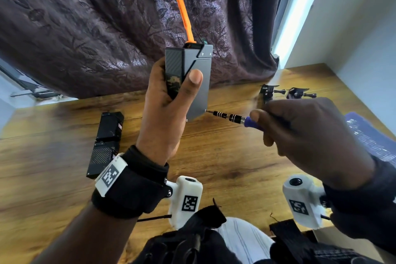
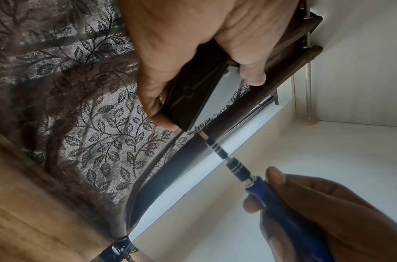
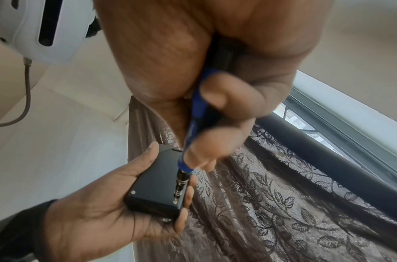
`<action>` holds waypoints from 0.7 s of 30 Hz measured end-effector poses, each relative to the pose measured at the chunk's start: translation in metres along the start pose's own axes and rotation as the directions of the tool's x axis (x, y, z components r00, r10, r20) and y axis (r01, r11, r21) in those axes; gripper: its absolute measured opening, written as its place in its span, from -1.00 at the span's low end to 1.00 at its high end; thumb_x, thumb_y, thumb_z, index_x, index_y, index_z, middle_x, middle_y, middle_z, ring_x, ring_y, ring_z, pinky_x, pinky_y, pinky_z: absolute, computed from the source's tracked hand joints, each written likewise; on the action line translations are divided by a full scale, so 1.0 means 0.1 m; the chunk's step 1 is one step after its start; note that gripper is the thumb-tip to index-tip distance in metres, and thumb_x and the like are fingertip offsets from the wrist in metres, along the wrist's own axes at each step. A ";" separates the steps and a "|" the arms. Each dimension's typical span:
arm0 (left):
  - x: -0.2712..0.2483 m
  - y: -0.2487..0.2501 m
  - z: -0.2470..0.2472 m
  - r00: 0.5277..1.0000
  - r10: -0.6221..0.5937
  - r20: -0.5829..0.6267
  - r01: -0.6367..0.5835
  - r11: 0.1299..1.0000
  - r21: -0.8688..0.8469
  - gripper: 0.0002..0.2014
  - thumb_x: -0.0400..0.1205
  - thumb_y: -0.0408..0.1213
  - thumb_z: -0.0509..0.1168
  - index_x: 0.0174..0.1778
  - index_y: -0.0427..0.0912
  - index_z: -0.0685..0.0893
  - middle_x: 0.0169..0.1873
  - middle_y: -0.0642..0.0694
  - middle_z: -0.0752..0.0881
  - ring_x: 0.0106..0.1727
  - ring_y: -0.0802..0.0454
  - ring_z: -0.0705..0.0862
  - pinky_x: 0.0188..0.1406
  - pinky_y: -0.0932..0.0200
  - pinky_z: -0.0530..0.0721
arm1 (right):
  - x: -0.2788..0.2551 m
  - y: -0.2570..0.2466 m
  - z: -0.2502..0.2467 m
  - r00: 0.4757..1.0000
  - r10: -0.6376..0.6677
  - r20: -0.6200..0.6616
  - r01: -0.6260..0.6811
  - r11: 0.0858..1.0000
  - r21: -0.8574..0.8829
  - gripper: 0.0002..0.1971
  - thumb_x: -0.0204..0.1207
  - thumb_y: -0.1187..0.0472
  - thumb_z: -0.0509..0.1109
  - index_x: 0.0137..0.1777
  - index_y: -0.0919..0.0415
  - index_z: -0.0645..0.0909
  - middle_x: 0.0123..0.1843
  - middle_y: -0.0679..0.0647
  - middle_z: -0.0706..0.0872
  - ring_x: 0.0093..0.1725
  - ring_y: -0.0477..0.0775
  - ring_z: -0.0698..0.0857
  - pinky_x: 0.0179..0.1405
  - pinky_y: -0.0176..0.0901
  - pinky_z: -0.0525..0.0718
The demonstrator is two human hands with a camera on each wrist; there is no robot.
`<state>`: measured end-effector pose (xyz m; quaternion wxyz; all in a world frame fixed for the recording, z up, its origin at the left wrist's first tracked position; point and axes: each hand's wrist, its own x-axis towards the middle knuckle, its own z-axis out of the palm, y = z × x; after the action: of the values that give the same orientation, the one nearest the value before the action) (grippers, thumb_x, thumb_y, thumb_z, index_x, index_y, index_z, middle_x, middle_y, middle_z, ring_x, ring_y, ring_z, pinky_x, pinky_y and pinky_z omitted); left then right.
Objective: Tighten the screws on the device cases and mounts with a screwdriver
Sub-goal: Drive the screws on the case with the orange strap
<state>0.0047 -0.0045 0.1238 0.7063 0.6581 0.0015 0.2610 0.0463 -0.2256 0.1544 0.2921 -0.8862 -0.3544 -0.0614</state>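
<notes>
Left hand [image 1: 165,100] wrapped round device case [image 1: 198,83], lifted off surface [image 1: 225,156], exposing corner screw. Right hand [image 1: 308,137] gripping screwdriver [image 1: 231,117], tip at corner, likely seated for turning.

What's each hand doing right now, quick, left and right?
Left hand: closed around the gray device case, holding it upright above the table.
Right hand: closed around the blue-handled screwdriver, tip at the case's lower corner.

upright grey device case [image 1: 198,83] — blue-handled screwdriver [image 1: 233,117] tip at its lower corner
</notes>
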 end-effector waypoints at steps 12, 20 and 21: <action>0.01 -0.01 -0.01 1.000 -0.010 -0.009 0.010 1.000 0.001 -0.29 0.59 0.14 0.42 0.48 -0.32 0.47 0.20 -0.12 0.72 0.21 -0.01 0.72 0.21 -0.09 0.74 | 0.02 -0.01 0.02 1.000 0.021 -0.001 -0.021 0.998 -0.063 -0.59 0.65 -0.15 0.24 -0.35 0.00 0.65 -0.52 -0.09 0.65 -0.55 -0.06 0.63 -0.46 -0.04 0.67; 0.03 -0.04 0.00 0.999 -0.031 -0.009 0.031 0.999 0.009 -0.23 0.58 0.22 0.47 0.49 -0.32 0.48 0.24 -0.18 0.71 0.24 -0.07 0.71 0.30 -0.31 0.72 | 0.03 -0.02 0.00 0.997 0.030 0.071 -0.027 0.999 -0.037 -0.78 0.35 -0.13 0.53 -0.11 -0.11 0.59 -0.21 -0.27 0.69 -0.27 -0.29 0.62 -0.31 -0.33 0.54; 0.03 -0.03 0.00 1.000 -0.028 -0.003 0.029 1.000 0.009 -0.21 0.56 0.25 0.46 0.48 -0.31 0.49 0.24 -0.18 0.71 0.24 -0.07 0.71 0.31 -0.32 0.72 | 0.03 -0.01 0.00 0.998 0.035 0.044 -0.034 0.999 -0.018 -0.83 0.41 -0.13 0.49 -0.17 -0.08 0.65 -0.29 -0.25 0.70 -0.35 -0.32 0.62 -0.37 -0.34 0.51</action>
<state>0.0089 -0.0036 0.1219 0.7069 0.6608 0.0131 0.2518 0.0485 -0.2231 0.1554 0.2776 -0.8957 -0.3450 -0.0398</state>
